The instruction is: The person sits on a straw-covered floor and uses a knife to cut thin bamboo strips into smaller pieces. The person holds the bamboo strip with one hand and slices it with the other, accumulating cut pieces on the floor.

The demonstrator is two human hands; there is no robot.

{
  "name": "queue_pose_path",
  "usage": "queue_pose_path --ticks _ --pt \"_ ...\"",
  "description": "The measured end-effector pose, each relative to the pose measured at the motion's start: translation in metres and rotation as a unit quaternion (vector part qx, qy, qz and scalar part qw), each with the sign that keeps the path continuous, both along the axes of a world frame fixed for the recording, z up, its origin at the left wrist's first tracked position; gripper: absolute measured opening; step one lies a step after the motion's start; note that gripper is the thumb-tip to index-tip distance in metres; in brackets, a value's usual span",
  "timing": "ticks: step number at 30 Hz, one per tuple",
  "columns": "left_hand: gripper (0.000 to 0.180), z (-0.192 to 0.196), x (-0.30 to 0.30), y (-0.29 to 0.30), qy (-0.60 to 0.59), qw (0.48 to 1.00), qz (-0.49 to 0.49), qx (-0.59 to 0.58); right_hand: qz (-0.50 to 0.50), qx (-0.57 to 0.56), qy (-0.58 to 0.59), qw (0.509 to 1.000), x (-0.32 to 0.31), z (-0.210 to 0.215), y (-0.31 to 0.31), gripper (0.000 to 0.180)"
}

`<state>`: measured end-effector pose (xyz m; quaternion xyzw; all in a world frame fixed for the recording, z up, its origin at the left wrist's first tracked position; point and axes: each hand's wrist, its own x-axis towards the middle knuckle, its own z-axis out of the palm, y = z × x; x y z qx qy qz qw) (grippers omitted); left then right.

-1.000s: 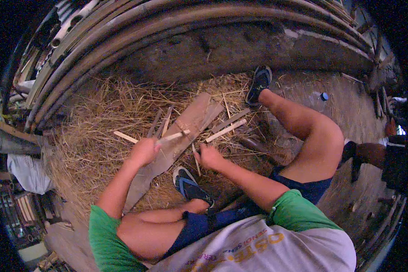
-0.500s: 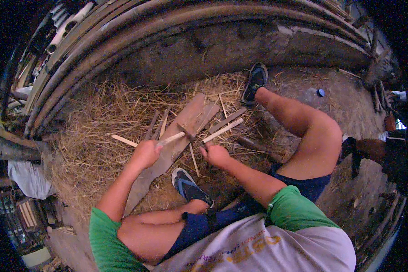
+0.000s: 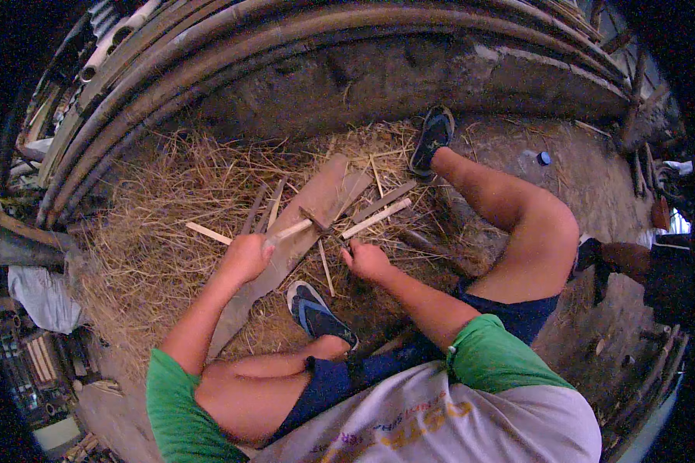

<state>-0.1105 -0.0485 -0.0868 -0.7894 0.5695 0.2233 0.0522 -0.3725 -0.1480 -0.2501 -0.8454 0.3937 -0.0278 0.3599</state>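
I log: left hand [image 3: 249, 258], grasping a pale wooden strip [image 3: 292, 230] across the brown board [image 3: 320, 187], centre; right hand [image 3: 368, 261], curled, right of the board, whether gripping anything I cannot tell.

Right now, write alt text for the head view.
A person's left hand holds a pale strip over a brown board, its tip at a dark piece. The right hand is curled nearby, its contents unclear. Straw and loose strips lie around.
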Motion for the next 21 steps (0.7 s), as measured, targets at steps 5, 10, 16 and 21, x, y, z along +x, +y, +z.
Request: queue_pose_path --ticks 5,10,16,21 --pt "0.032 0.002 -0.004 -0.005 -0.007 1.0 -0.002 0.012 0.078 0.037 -0.067 0.994 0.017 0.011 0.02 0.047" --pt "0.032 0.006 -0.006 -0.004 0.01 1.0 0.003 0.002 -0.01 0.03 0.004 0.999 0.011 0.009 0.006 0.047" --pt "0.035 0.013 0.0 -0.009 0.017 1.0 -0.002 0.015 -0.003 0.034 0.069 0.997 -0.001 -0.009 -0.001 0.048" --pt "0.037 0.029 0.022 -0.005 0.068 0.997 0.002 -0.028 0.006 0.131 0.098 0.987 0.01 -0.006 -0.006 0.06"
